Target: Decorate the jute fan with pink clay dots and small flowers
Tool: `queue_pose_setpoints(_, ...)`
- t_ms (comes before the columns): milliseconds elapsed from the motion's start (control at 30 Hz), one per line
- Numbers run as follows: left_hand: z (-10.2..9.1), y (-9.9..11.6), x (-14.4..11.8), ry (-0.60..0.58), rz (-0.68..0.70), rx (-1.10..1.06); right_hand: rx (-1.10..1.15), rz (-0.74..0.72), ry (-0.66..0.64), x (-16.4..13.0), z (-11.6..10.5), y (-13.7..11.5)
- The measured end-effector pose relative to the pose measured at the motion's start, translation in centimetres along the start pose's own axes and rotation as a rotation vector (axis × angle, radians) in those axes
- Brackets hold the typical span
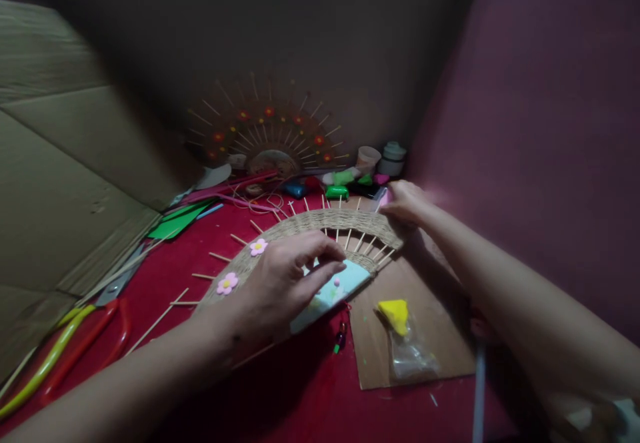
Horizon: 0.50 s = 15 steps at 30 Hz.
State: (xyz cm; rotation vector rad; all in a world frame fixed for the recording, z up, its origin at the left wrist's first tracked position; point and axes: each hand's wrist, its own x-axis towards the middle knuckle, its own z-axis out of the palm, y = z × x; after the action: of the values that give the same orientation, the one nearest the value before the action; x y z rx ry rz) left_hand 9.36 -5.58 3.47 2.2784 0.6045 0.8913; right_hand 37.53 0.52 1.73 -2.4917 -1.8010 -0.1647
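Cardboard box (pixel 75 169) panels form the left side of the work area. Scissors (pixel 53 356) with yellow and red handles lie at the lower left, near the box. A green sheet (pixel 177 219) rests farther back on the red tabletop (pixel 315 389).

A woven fan (pixel 307 221) occupies the centre of the tabletop. Thin sticks project from its curved outer edge. Two pink flowers (pixel 227 283) with yellow centres sit on the left part of the band. A second fan (pixel 257 117), bearing red flowers, stands upright at the rear.

The left hand (pixel 285 283) is positioned over the front fan, thumb and forefinger brought near each other above the light blue panel (pixel 333 289). Whether the fingertips grip anything cannot be told. Behind the fan, a blue packet (pixel 295 190) and a green packet (pixel 337 192) lie side by side, slightly apart. A small charm (pixel 341 336) lies in front of the panel.

At the right rear, a cup (pixel 369 157) stands beside a jar (pixel 393 157). A yellow lump (pixel 395 316) and a clear bag (pixel 410 359) lie on a cardboard sheet (pixel 445 346). The right hand (pixel 406 203) grasps a pink packet (pixel 385 199) at the fan's right end. A purple wall (pixel 540 96) closes the right side.
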Motion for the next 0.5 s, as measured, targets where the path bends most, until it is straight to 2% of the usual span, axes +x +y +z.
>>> queue_pose_setpoints(67,-0.1,-0.1,0.3,-0.015,-0.192,-0.183,-0.014,-0.004,0.092,-0.5,-0.5,0.6)
queue_pose_setpoints(167,-0.2,-0.4,0.8,-0.024,-0.442,-0.600,-0.035,0.019,0.226,-1.2,-1.8,1.2)
queue_pose_setpoints(233,-0.3,-0.7,1.0,-0.008,-0.544,-0.869,-0.015,-0.001,0.322,-1.8,-2.8,1.3)
queue_pose_setpoints(333,-0.5,-0.9,1.4,0.016,-0.658,-1.135,0.177,-0.144,0.434,-3.3,-4.4,0.7)
queue_pose_setpoints(433,-0.6,-0.9,1.6,0.047,-0.751,-1.244,0.449,-0.284,0.332,-5.8,-5.5,-0.6)
queue_pose_setpoints(500,-0.6,-0.8,1.7,0.058,-0.787,-1.256,0.523,-0.387,0.243,-7.6,-5.8,-1.6)
